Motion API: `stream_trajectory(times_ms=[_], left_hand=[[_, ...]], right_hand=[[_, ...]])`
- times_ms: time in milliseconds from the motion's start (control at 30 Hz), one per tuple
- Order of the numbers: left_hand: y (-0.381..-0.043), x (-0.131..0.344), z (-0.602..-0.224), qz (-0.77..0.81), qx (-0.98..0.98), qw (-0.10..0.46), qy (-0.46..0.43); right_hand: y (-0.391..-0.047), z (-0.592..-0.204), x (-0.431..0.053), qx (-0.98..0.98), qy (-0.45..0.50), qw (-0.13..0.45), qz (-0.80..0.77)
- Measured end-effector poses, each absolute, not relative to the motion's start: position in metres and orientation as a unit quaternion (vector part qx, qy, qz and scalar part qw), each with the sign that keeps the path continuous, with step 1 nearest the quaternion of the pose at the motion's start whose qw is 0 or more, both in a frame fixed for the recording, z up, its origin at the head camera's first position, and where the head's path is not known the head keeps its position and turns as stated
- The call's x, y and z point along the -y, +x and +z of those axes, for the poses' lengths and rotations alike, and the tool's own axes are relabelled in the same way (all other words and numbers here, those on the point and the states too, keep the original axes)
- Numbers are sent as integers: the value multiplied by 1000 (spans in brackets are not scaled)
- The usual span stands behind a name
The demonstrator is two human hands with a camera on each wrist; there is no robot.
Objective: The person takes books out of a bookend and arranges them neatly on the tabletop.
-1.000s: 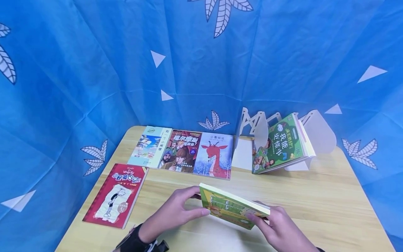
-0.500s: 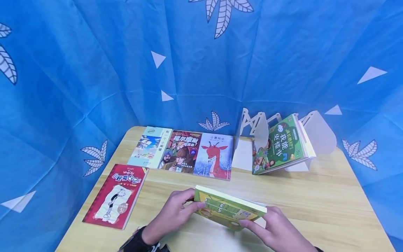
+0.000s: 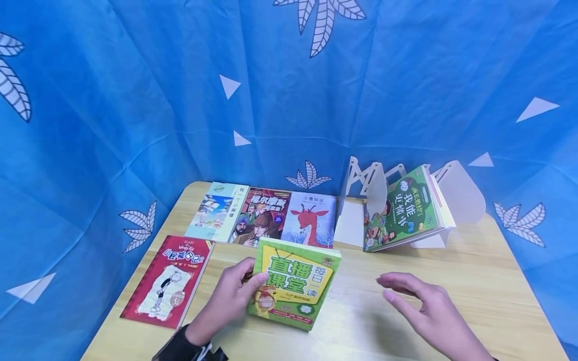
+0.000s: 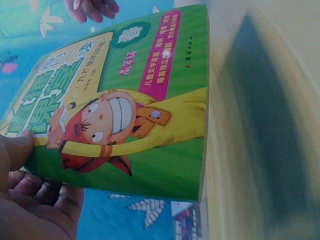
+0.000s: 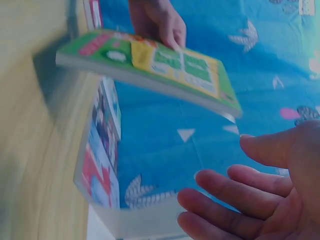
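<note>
My left hand (image 3: 232, 296) grips the left edge of a green and yellow book (image 3: 295, 286), thumb on its front cover and fingers behind. The book tilts above the table, cover facing me; its cartoon boy and title fill much of the left wrist view (image 4: 125, 115). To the right of the book, my right hand (image 3: 426, 311) is apart from it, thumb and fingers spread with nothing between them. In the right wrist view those fingers (image 5: 235, 200) lie below the book's page edge (image 5: 150, 85).
A red diary book (image 3: 164, 283) lies at the left. Behind it are a pale green book (image 3: 215, 213), a detective comic (image 3: 262, 215) and a red deer book (image 3: 309, 218). A white bookend rack (image 3: 460, 195) holds a leaning green book (image 3: 402, 210). Blue curtain (image 3: 280, 90) hangs behind the table.
The book has turned so its front cover faces me, and moved left. My right hand has let go of it and drawn away to the right; my left hand keeps hold.
</note>
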State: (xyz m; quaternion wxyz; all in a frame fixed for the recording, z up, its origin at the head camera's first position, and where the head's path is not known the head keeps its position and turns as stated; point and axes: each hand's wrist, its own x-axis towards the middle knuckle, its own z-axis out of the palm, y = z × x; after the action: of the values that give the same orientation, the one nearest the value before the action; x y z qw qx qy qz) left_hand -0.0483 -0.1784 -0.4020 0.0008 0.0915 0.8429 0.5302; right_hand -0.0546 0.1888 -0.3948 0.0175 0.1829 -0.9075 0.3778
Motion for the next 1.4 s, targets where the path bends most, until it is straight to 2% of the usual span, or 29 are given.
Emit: stream_trajectory(times_ms=[167,367,567,800,1400], left_hand=[[-54,195,-424,531,-846,12,47],[-55,210,-440,525,-851,23,21],[-52,224,-443,501,-865,19,-16],[-53,238,-445,484,-873,44,-46],[-54,268,-457,421,-899,93,-81]], right_hand=[[-59,-393,-203,918,159,46,361],[-63,-392,-216,928,116,44,352],[-70,-394,-233,930,75,36,358],[-75,-399,-246,935,44,11,353],[-80,-407,-259,935,39,13,351]])
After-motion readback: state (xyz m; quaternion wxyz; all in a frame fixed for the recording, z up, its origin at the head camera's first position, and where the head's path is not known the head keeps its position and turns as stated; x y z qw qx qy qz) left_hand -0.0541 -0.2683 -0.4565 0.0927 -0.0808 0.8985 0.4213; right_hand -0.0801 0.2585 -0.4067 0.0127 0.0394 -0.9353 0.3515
